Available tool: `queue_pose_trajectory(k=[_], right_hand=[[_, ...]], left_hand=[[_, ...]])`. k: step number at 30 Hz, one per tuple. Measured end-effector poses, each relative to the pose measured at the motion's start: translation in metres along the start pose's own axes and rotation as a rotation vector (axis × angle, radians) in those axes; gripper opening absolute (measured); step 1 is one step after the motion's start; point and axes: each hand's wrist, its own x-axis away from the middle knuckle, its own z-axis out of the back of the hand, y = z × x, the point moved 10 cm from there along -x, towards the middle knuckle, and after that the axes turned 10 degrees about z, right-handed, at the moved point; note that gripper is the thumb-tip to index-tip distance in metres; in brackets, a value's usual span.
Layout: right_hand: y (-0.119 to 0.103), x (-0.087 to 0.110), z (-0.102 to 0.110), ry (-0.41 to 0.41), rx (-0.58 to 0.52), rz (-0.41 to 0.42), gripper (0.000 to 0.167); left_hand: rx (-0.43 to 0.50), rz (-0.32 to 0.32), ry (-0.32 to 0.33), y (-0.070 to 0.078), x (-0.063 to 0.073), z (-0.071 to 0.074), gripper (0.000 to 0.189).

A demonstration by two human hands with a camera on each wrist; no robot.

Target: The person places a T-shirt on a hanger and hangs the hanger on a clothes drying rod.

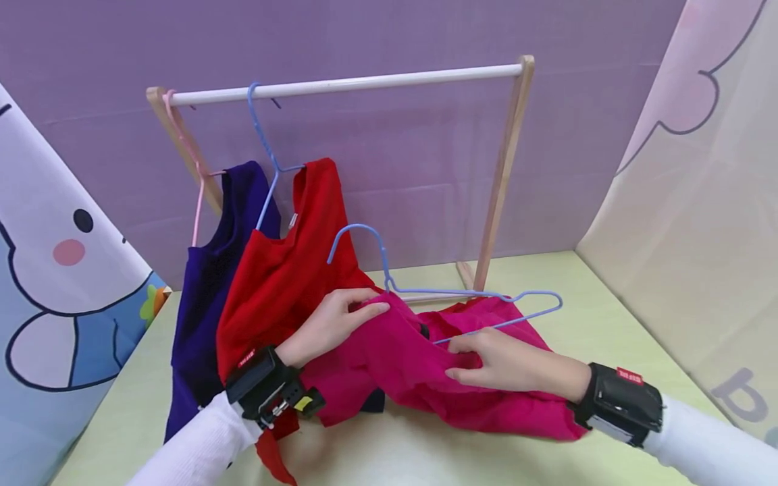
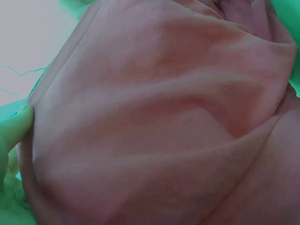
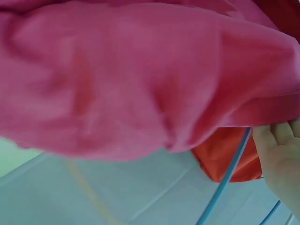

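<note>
A pink shirt [image 1: 395, 351] lies bunched over the table, partly on a blue hanger [image 1: 450, 292]. The hanger's hook curves up to the left, and its right end sticks out bare above the cloth. My left hand [image 1: 331, 324] pinches the shirt's neckline just below the hook; in the left wrist view its thumb [image 2: 18, 124] lies at the cloth edge. My right hand [image 1: 507, 361] grips the other side of the neckline, beside the hanger's lower bar. From the right wrist, the fingers [image 3: 265, 138] are at the shirt's edge close to the bar.
Behind stands a garment rack with a white rail [image 1: 389, 82] and wooden legs. On its left side hang a red garment [image 1: 273, 270] on a blue hanger and a dark blue garment [image 1: 203, 310] on a pink hanger. The red one overlaps the pink shirt's left side.
</note>
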Motion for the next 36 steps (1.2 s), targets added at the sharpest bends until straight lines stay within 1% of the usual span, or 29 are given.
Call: queue_pose_trajectory(k=[3, 4, 7, 11, 14, 15, 17, 19, 21, 22, 24, 25, 30, 34, 36], right_hand=[[0.004, 0.012, 0.004, 0.013, 0.083, 0.006, 0.012], [0.004, 0.015, 0.005, 0.022, 0.114, 0.015, 0.012], [0.004, 0.025, 0.011, 0.062, 0.241, 0.070, 0.013], [-0.002, 0.040, 0.021, 0.163, 0.419, 0.177, 0.013], [-0.005, 0.049, 0.029, 0.239, 0.505, 0.248, 0.018], [-0.006, 0.052, 0.031, 0.260, 0.524, 0.267, 0.018], [-0.006, 0.056, 0.036, 0.296, 0.555, 0.301, 0.017], [-0.005, 0.061, 0.040, 0.325, 0.572, 0.314, 0.015], [-0.002, 0.065, 0.046, 0.356, 0.578, 0.306, 0.024], [-0.001, 0.068, 0.049, 0.375, 0.580, 0.302, 0.030], [0.003, 0.073, 0.056, 0.416, 0.578, 0.294, 0.040], [0.003, 0.076, 0.060, 0.438, 0.579, 0.298, 0.041], [0.004, 0.090, 0.074, 0.538, 0.612, 0.342, 0.039], [0.002, 0.097, 0.084, 0.579, 0.636, 0.372, 0.039], [-0.002, 0.098, 0.088, 0.587, 0.646, 0.390, 0.037]], left_hand=[[-0.001, 0.003, 0.003, -0.001, 0.001, 0.001, 0.016], [-0.001, -0.001, 0.006, -0.002, 0.001, 0.002, 0.016], [0.002, -0.008, 0.014, -0.003, 0.002, 0.004, 0.017], [0.003, 0.003, 0.019, -0.007, 0.002, 0.004, 0.016], [-0.001, 0.014, 0.021, -0.007, 0.003, 0.004, 0.015], [-0.003, 0.011, 0.022, -0.003, 0.005, 0.005, 0.014], [0.001, 0.007, 0.025, 0.006, 0.009, 0.006, 0.013], [0.012, 0.003, 0.029, 0.014, 0.013, 0.008, 0.012], [0.015, -0.011, 0.035, 0.022, 0.017, 0.011, 0.012], [0.020, -0.014, 0.036, 0.023, 0.018, 0.012, 0.011], [0.026, -0.026, 0.036, 0.024, 0.018, 0.013, 0.012], [0.029, -0.030, 0.037, 0.024, 0.019, 0.013, 0.012], [0.044, -0.022, 0.000, 0.018, 0.018, 0.013, 0.015], [0.028, -0.017, -0.040, 0.011, 0.018, 0.011, 0.022], [0.019, -0.013, -0.056, 0.009, 0.018, 0.010, 0.024]])
